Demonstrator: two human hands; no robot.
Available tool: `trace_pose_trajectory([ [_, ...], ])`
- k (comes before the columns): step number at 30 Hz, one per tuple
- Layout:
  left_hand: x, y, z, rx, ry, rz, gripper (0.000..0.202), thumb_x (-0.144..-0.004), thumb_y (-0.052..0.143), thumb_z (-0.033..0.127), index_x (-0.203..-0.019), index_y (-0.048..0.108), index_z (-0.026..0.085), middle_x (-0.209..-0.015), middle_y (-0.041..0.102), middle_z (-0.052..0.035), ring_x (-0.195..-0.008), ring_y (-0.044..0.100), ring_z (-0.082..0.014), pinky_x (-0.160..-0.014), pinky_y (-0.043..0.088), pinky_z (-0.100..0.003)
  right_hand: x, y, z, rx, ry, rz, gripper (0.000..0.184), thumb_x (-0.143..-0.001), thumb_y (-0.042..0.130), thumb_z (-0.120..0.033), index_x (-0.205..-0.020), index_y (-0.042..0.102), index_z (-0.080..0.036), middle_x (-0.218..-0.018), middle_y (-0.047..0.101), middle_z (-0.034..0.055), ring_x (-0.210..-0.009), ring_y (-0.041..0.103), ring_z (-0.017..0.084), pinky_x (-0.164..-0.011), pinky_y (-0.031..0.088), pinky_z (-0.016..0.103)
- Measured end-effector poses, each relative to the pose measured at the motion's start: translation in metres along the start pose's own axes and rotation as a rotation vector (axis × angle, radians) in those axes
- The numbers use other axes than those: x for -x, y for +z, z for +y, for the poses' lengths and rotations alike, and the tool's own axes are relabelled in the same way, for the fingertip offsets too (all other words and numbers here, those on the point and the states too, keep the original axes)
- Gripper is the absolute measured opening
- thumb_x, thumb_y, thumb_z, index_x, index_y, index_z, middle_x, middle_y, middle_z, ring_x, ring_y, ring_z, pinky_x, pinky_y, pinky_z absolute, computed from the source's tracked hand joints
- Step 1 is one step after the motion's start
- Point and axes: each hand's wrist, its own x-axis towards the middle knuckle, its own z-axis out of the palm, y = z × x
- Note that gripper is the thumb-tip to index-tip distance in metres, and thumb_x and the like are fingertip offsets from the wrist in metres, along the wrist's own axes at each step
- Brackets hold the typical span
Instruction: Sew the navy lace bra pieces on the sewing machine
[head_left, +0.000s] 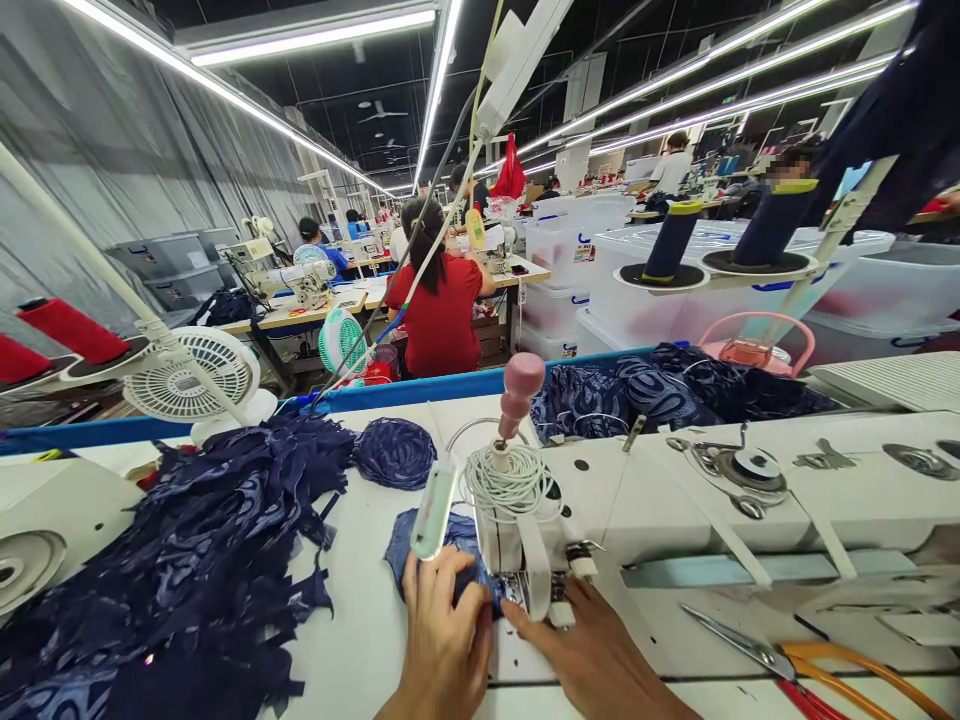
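A sewing machine head (517,540) stands before me, with a coil of pale cord and a pink knobbed handle on top. A patterned blue fabric piece (405,535) lies left of its needle area, running in under the presser foot. My left hand (446,630) grips the fabric close to the foot, fingers bent over it, thumb hidden. My right hand (592,645) rests on the other side of the foot, fingers apart around the front of the machine. One of its fingertips reaches the fabric's edge at the needle plate. Nothing shows in that hand.
Dark blue cut fabric (187,540) is heaped on the left, near a rolled fabric bundle (394,452). Scissors (772,655) with orange-and-red handles lie at right. Thread cones (675,240) stand on a rack. A person in red (442,310) sits ahead.
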Motion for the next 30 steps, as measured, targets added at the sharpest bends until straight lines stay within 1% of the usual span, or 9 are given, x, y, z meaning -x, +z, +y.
trace_pose_trajectory([
  [2, 0.001, 0.001, -0.001, -0.016, 0.113, 0.078, 0.022, -0.093, 0.045, 0.013, -0.093, 0.065, 0.021, -0.103, 0.066, -0.0053, -0.104, 0.058, -0.0228, -0.112, 0.023, -0.059, -0.001, -0.001, 0.001, -0.034, 0.006, -0.025, 0.058, -0.075, 0.047, 0.002, -0.120, 0.066, -0.029, -0.102, 0.069, 0.0080, -0.092, 0.058, 0.024, -0.081, 0.046, 0.036],
  [4, 0.002, 0.004, -0.003, -0.036, 0.225, 0.117, 0.024, -0.095, 0.044, 0.014, -0.090, 0.066, 0.021, -0.090, 0.068, -0.0015, -0.095, 0.061, -0.0196, -0.117, 0.019, -0.056, -0.002, -0.002, 0.001, -0.053, 0.009, -0.022, 0.052, -0.079, 0.048, -0.001, -0.118, 0.066, -0.029, -0.103, 0.069, 0.0077, -0.092, 0.059, 0.024, -0.081, 0.045, 0.036],
  [8, 0.002, 0.012, -0.009, -0.138, 0.325, 0.141, 0.025, -0.096, 0.046, 0.013, -0.085, 0.067, 0.020, -0.080, 0.067, 0.0012, -0.096, 0.063, -0.0203, -0.120, 0.013, -0.058, -0.003, -0.007, 0.001, -0.008, 0.029, -0.015, 0.043, -0.084, 0.050, -0.007, -0.115, 0.068, -0.030, -0.095, 0.069, 0.0083, -0.086, 0.059, 0.024, -0.078, 0.044, 0.036],
  [12, 0.002, 0.013, -0.012, -0.183, 0.359, 0.158, 0.029, -0.097, 0.044, 0.011, -0.082, 0.066, 0.020, -0.080, 0.067, 0.0019, -0.097, 0.063, -0.0202, -0.121, 0.010, -0.060, -0.003, -0.015, 0.004, -0.043, 0.018, -0.084, 0.039, -0.086, 0.054, -0.011, -0.120, 0.066, -0.027, -0.097, 0.069, 0.0096, -0.087, 0.060, 0.024, -0.078, 0.044, 0.034],
  [14, 0.002, 0.012, -0.012, -0.194, 0.348, 0.130, 0.028, -0.097, 0.043, 0.012, -0.085, 0.067, 0.021, -0.083, 0.069, 0.0019, -0.099, 0.063, -0.0203, -0.121, 0.008, -0.060, -0.004, -0.016, 0.004, -0.030, -0.011, -0.112, 0.040, -0.085, 0.055, -0.011, -0.119, 0.066, -0.028, -0.098, 0.070, 0.0093, -0.086, 0.060, 0.023, -0.076, 0.044, 0.033],
  [18, 0.003, 0.006, -0.012, -0.180, 0.297, 0.071, 0.024, -0.096, 0.046, 0.015, -0.093, 0.068, 0.022, -0.084, 0.070, 0.0022, -0.101, 0.064, -0.0195, -0.123, 0.001, -0.057, -0.006, -0.014, 0.003, 0.007, 0.024, -0.089, 0.039, -0.081, 0.058, -0.012, -0.112, 0.070, -0.031, -0.097, 0.072, 0.0088, -0.084, 0.061, 0.024, -0.076, 0.043, 0.034],
  [22, 0.002, 0.000, -0.014, -0.164, 0.316, 0.045, 0.021, -0.095, 0.049, 0.015, -0.092, 0.068, 0.022, -0.079, 0.069, 0.0033, -0.097, 0.066, -0.0185, -0.121, -0.002, -0.060, -0.006, -0.015, 0.003, -0.028, 0.028, -0.134, 0.043, -0.080, 0.056, -0.011, -0.115, 0.070, -0.032, -0.098, 0.072, 0.0082, -0.084, 0.061, 0.024, -0.076, 0.043, 0.034],
  [26, 0.002, 0.003, -0.018, -0.146, 0.365, 0.064, 0.023, -0.098, 0.047, 0.018, -0.092, 0.068, 0.022, -0.079, 0.069, 0.0021, -0.095, 0.066, -0.0188, -0.120, -0.002, -0.062, -0.009, -0.022, 0.005, -0.086, 0.057, -0.171, 0.042, -0.082, 0.055, -0.009, -0.114, 0.071, -0.031, -0.096, 0.071, 0.0069, -0.085, 0.061, 0.024, -0.077, 0.044, 0.034],
  [30, 0.004, 0.009, -0.022, -0.110, 0.374, 0.121, 0.027, -0.098, 0.043, 0.018, -0.089, 0.068, 0.021, -0.076, 0.068, 0.0012, -0.090, 0.066, -0.0183, -0.119, 0.000, -0.064, -0.012, -0.024, 0.005, -0.156, 0.104, -0.180, 0.044, -0.087, 0.050, -0.010, -0.123, 0.067, -0.029, -0.093, 0.069, 0.0069, -0.089, 0.061, 0.024, -0.080, 0.045, 0.034],
])
